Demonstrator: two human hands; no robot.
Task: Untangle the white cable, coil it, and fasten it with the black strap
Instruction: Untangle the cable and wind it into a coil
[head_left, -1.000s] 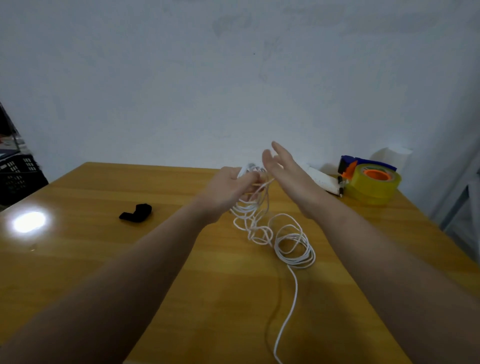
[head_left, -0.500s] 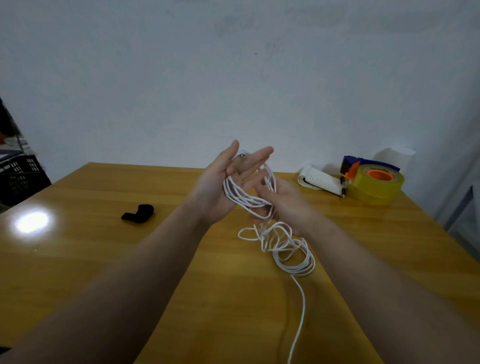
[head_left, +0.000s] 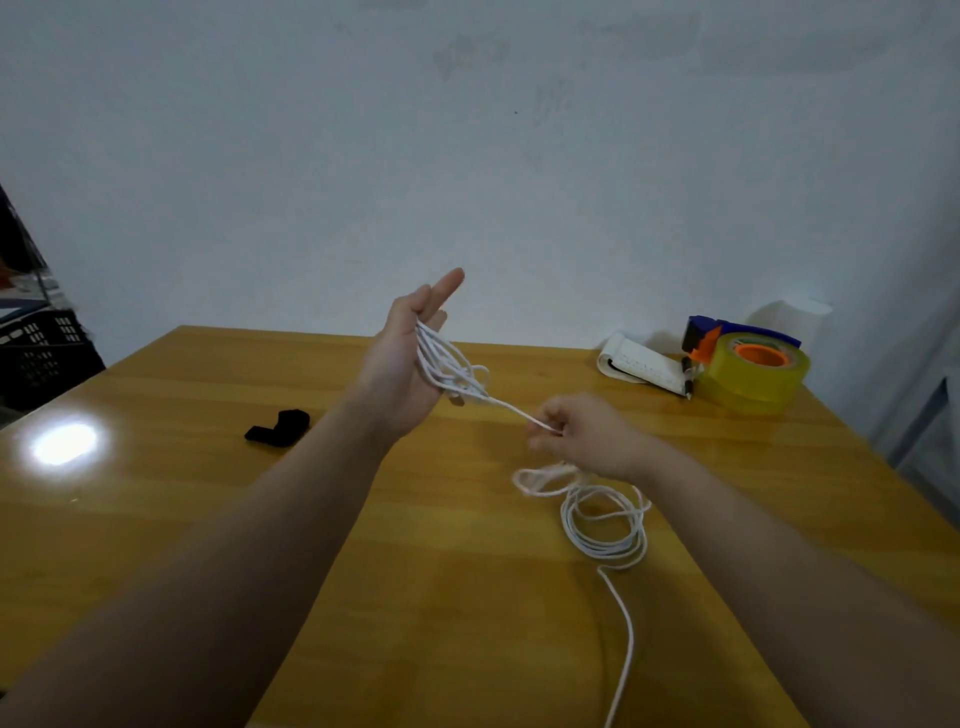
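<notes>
Several turns of the white cable (head_left: 605, 525) are wound round my left hand (head_left: 408, 358), which is raised above the table with its fingers straight and pointing up. A taut strand runs from that hand down to my right hand (head_left: 582, 434), which pinches it between curled fingers. Below my right hand the rest of the cable lies in loose loops on the table, and one strand trails off toward the near edge. The black strap (head_left: 279, 427) lies crumpled on the table left of my left forearm, with neither hand on it.
The wooden table (head_left: 156, 519) meets a pale wall at the back. At its far right stand a yellow tape roll (head_left: 750, 376) in a blue and orange dispenser and a white notepad (head_left: 641, 364) with a pen. A dark crate (head_left: 39, 353) is off the left edge.
My right hand has drawn back from my left palm, down and to the right, pulling a strand taut. My left hand has turned more upright. The loops on the table have shifted right.
</notes>
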